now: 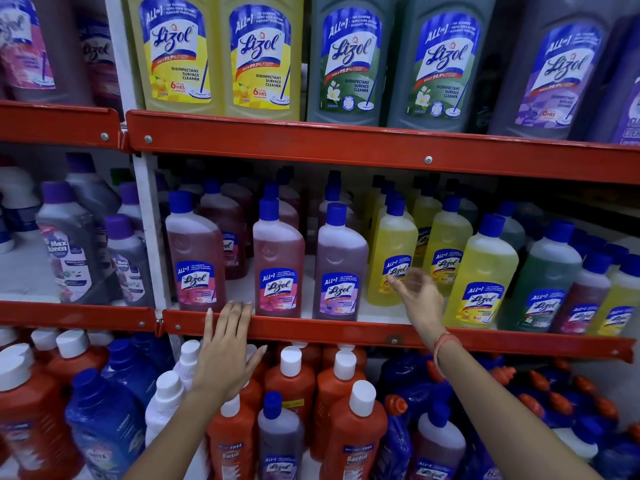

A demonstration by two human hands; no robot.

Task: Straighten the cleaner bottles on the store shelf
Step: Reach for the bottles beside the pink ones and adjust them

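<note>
While reaching: right hand [420,299] fingers spread, empty, beside yellow plastic cleaner bottle [391,254].
Left hand [227,344]: flat, empty.
Handling: probably heavy, smooth; grip waist.

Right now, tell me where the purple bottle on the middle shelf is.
The purple bottle stands at the front of the middle shelf, between a pink bottle on its left and a yellow bottle on its right.

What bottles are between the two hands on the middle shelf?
In the head view, a pink bottle and a purple bottle stand between the left hand and the right hand.
</note>
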